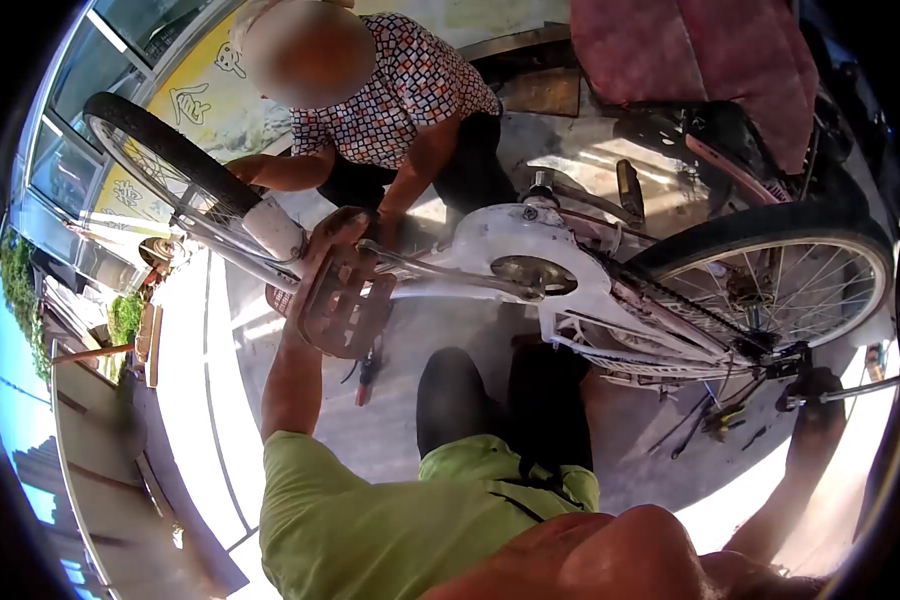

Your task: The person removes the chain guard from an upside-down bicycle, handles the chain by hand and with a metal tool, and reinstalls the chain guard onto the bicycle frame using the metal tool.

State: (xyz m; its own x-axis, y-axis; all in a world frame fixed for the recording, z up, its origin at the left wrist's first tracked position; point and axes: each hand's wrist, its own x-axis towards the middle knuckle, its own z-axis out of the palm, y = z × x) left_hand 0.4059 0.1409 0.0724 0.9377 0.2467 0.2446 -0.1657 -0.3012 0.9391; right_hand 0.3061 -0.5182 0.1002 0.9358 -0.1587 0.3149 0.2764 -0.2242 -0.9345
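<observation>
Bracing the bike (pixel 515 238) across mid-frame with the left hand (pixel 340 228) curled on it behind the pedal (pixel 346 302); apparently working at the rear wheel (pixel 750 290), right side, with the right hand (pixel 816 392) by a rod (pixel 865 388), too shadowed to tell whether gripping; likely calling next for steadiness.

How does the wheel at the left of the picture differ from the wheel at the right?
The left wheel appears narrow and slanted; the right wheel shows a wider face. A dark chain runs toward the right wheel; none is seen at the left wheel. The other person's hand is by the left wheel; the wearer's right hand is below the right wheel. Both have spokes and dark tyres.
</observation>
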